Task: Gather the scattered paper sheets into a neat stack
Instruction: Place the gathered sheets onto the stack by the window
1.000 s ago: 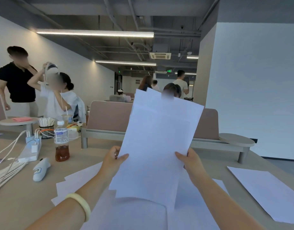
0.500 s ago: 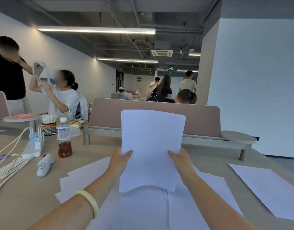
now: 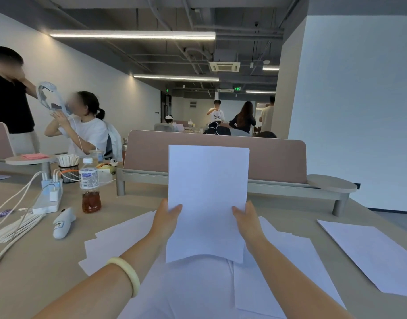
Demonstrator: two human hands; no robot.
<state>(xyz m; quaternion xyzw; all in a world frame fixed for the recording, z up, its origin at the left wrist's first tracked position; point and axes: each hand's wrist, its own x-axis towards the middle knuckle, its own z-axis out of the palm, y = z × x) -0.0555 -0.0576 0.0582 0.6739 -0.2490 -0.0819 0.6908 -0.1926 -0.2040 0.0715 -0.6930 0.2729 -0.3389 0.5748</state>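
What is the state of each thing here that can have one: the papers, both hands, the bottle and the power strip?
held stack: upright, edges aligned
left hand: grips the stack's left edge
right hand: grips the stack's right edge
loose sheets: lying flat, overlapping, not yet gathered
single sheet: lying flat, apart at the right
bottle: upright, capped, partly full
power strip: chargers plugged in

Long ceiling strip lights point(image 3: 132, 34) give bright, even light (soft shadows only); the wide lens bends the edges, and distant figures look soft.
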